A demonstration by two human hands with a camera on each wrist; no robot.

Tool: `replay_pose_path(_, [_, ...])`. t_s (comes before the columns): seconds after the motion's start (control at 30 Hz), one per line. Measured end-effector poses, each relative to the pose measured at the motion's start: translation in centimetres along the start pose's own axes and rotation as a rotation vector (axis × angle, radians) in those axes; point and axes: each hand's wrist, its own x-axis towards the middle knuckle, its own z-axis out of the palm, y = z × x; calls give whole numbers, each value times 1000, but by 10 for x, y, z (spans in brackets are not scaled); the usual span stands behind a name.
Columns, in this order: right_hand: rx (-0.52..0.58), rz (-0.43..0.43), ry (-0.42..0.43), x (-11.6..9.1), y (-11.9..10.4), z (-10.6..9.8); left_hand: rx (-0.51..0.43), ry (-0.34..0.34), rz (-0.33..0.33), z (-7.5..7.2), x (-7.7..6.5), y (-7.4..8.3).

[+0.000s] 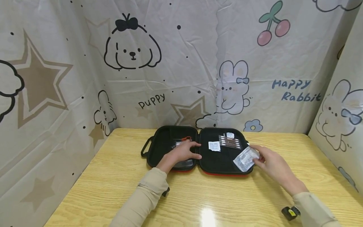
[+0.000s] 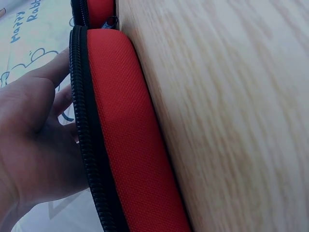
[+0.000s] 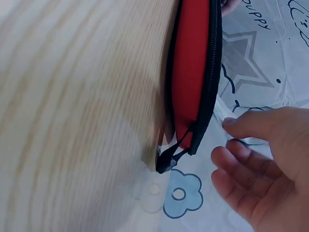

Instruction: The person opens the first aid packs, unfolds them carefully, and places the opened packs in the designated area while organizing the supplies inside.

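Note:
An unfolded black-lined case (image 1: 225, 164) with a red shell (image 2: 128, 121) lies flat on the table. My right hand (image 1: 272, 164) pinches a silvery-white flat packet (image 1: 245, 159) by its right edge, over the near right corner of the case. Over the left half reaches my left hand (image 1: 182, 151), thumb and forefinger apart, with no held item visible; its other fingers are partly hidden. Beneath and beside it show orange-handled scissors (image 1: 186, 138) and a clear plastic packet (image 1: 184, 163). In the right half lie a small white packet (image 1: 214, 146) and a clear pack of thin sticks (image 1: 230, 142).
Another small white packet (image 1: 230, 135) sits at the far side of the right half. A carry handle (image 1: 145, 147) sticks out on the left of the case. The wood-grain table (image 1: 181, 195) ends at a printed cloth (image 1: 184, 78) hanging behind and at both sides.

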Motion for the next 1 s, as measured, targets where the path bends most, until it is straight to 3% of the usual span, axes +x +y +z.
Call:
replay_pose_path(0.23, [15,107,-98,-4,-4,-1,2,2,-3,-1,-1,0])
replay_pose_path(0.43, [76,118,-75,-3,-13,-1,2,2,2,-1,0,1])
replay_pose_path(0.7, [356,192,-32,-2,-16,-4,-4,-1,5,0,1,-1])
replay_pose_path(1.0, [122,156,-65,-6,-6,2,1,0,4,1,0,0])
